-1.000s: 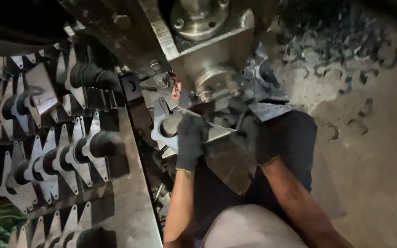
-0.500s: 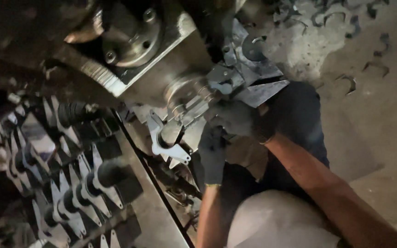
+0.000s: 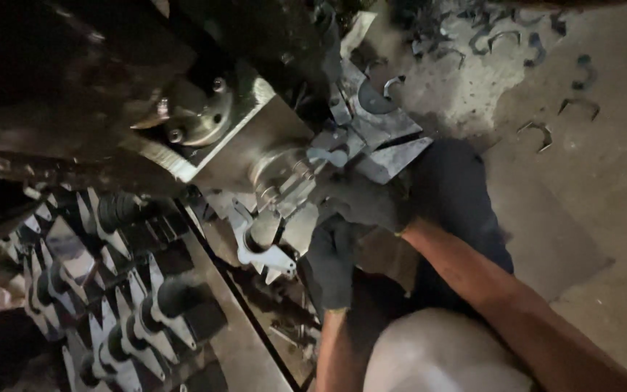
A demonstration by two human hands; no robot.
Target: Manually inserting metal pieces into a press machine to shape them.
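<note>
Both my hands wear dark gloves and work at the die of a heavy press (image 3: 234, 138). My left hand (image 3: 332, 265) sits just below the die and right of a flat stamped metal blank (image 3: 259, 243) with a round cutout; whether it grips the blank is unclear. My right hand (image 3: 361, 203) is closed around something at the round die head (image 3: 281, 178); the object inside the fingers is hidden. Cut sheet pieces (image 3: 371, 123) lie just behind the die.
Rows of stacked stamped blanks (image 3: 117, 290) stand on pegs at the lower left, beside a metal bench edge (image 3: 244, 341). Curved metal offcuts (image 3: 538, 134) lie scattered on the concrete floor at the upper right. My knees fill the bottom centre.
The view has swung, so the press sits further left and tilted. Both hands have stayed at the die, the left one lower and nearer the blank.
</note>
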